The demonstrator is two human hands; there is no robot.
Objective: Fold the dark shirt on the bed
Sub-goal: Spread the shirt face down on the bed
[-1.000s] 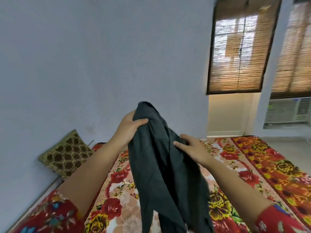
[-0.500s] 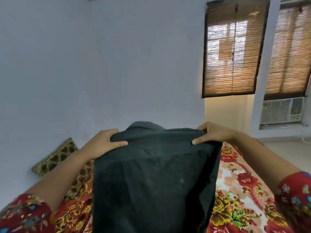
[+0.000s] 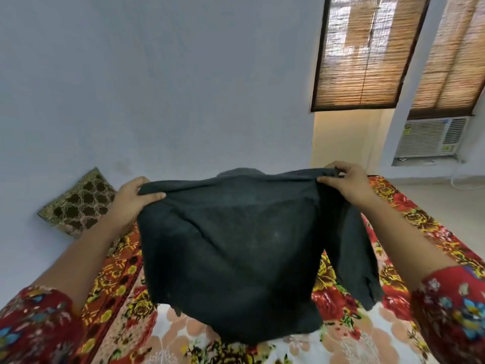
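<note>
The dark shirt [image 3: 236, 248] hangs spread out in the air above the bed [image 3: 338, 303], which has a red and yellow floral cover. My left hand [image 3: 131, 200] pinches the shirt's upper left corner. My right hand [image 3: 346, 182] pinches its upper right corner. The top edge is stretched taut between both hands, and a sleeve dangles on the right side. The collar bulges up behind the middle of the top edge. The lower hem reaches down close to the bed; whether it touches is unclear.
A brown and gold patterned cushion [image 3: 76, 203] leans against the pale wall at the bed's left. Two windows with bamboo blinds [image 3: 362, 53] are at the upper right, with an air conditioner [image 3: 430, 137] below the right one. Bare floor lies beyond the bed's right edge.
My hands have moved apart, from a bunched grip to holding the shirt spread wide by its top corners. The shirt has opened flat and risen, and the view has tilted upward.
</note>
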